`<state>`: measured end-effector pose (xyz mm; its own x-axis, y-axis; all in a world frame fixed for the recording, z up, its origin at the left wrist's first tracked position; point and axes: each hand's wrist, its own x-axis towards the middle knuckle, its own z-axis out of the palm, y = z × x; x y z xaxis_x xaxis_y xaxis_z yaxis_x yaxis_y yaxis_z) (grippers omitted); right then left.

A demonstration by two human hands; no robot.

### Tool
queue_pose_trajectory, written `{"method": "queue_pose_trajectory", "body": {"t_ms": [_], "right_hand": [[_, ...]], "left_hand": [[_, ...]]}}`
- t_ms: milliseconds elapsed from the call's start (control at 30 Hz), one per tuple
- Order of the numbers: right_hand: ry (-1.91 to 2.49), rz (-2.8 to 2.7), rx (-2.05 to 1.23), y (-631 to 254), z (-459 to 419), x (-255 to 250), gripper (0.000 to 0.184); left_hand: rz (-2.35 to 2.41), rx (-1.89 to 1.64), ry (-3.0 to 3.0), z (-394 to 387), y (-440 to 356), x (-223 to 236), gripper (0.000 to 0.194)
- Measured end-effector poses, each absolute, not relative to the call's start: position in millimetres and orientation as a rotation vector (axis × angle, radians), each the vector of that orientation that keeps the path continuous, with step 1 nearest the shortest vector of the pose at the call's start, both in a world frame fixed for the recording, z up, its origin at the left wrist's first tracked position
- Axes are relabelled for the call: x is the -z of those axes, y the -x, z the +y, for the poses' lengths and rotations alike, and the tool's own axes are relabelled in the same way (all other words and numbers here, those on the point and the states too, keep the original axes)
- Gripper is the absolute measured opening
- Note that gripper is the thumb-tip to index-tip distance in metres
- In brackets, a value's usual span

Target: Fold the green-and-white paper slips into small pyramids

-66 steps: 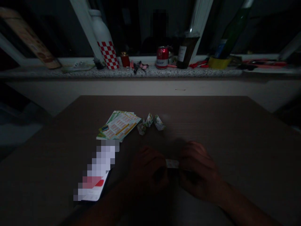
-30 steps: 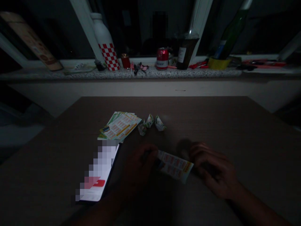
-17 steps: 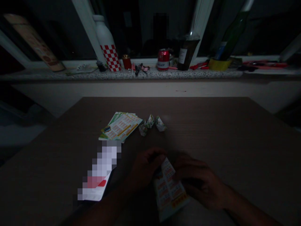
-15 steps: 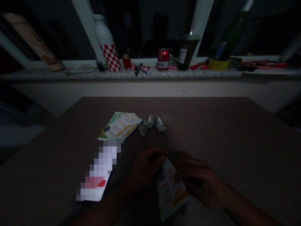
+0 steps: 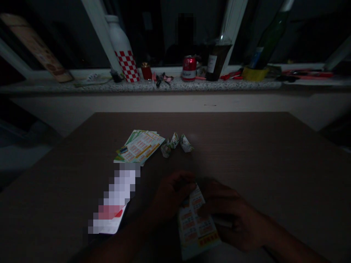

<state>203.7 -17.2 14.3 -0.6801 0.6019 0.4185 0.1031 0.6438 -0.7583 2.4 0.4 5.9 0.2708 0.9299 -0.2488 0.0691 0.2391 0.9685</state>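
A printed paper sheet (image 5: 196, 226), with a folded top, is between my two hands low in the view. My left hand (image 5: 174, 191) pinches its upper left corner between thumb and fingers. On the other side, my right hand (image 5: 229, 213) grips the sheet's right edge, its fingers bent over the front. Ahead of my hands lie several small folded paper pieces (image 5: 187, 143) in the same kind of print. A stack of printed leaflets (image 5: 141, 146) rests to their left. Dim light hides the undersides of the fingers.
A lit phone (image 5: 112, 223), its screen blurred out, lies left of my left forearm on the wooden table (image 5: 246, 146). Along the stone windowsill (image 5: 95, 87) stand a checkered bottle (image 5: 127, 62), a red can (image 5: 189, 69), a dark cup (image 5: 216, 64) and a green bottle (image 5: 270, 40).
The sheet has turned slightly and its lower end has shifted left and down. My right hand has moved a little lower, its fingers further over the paper. My left hand keeps its pinch.
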Motion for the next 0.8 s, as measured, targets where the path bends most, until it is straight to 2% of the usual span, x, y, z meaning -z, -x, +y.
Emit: {"method": "queue_pose_trajectory", "body": {"t_ms": [200,300,467,667,800], "right_hand": [[0.635,-2.131,-0.903,-206,-15,-7,0.012],[0.691,-2.075,-0.850,-206,-14,-6,0.006],[0.741,-2.014,-0.813,-204,-14,-5,0.004],[0.900,-1.958,-0.668,-204,-16,2,0.012],[0.961,-1.963,-0.640,-204,-17,4,0.012]], "left_hand": [[1.146,-0.905,-1.234,-2,-2,-8,0.019],[1.125,-0.934,-1.271,-4,0,-8,0.017],[1.060,-0.919,-1.318,-6,2,-4,0.019],[0.958,-0.798,-1.364,-6,1,-7,0.029],[1.034,-0.792,-1.589,-5,-1,-9,0.010]]}}
